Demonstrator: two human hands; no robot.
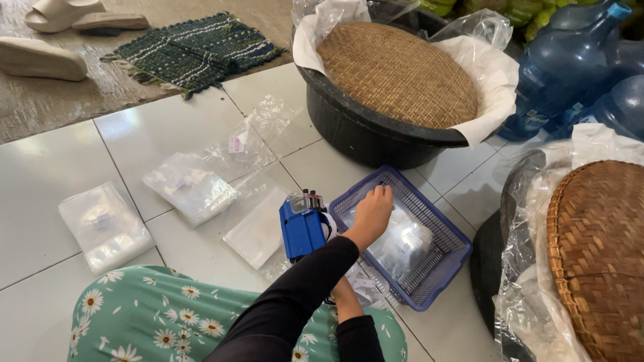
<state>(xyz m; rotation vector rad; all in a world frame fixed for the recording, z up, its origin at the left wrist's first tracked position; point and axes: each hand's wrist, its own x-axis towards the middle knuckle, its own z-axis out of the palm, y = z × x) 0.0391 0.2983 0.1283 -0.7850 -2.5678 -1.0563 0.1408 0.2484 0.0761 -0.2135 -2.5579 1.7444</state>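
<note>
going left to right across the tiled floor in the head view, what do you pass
stack of clear plastic bags → second clear bag pile → flat white bag → blue handheld labeller → hand reaching into the blue plastic basket → woven tray in plastic

Soft, even daylight fills the scene, with pale sheen on the white floor tiles (pixel 38 212) and glare on the clear plastic bags (pixel 103 226). Shadows are faint. Focus is sharp; edges bend slightly.
</note>
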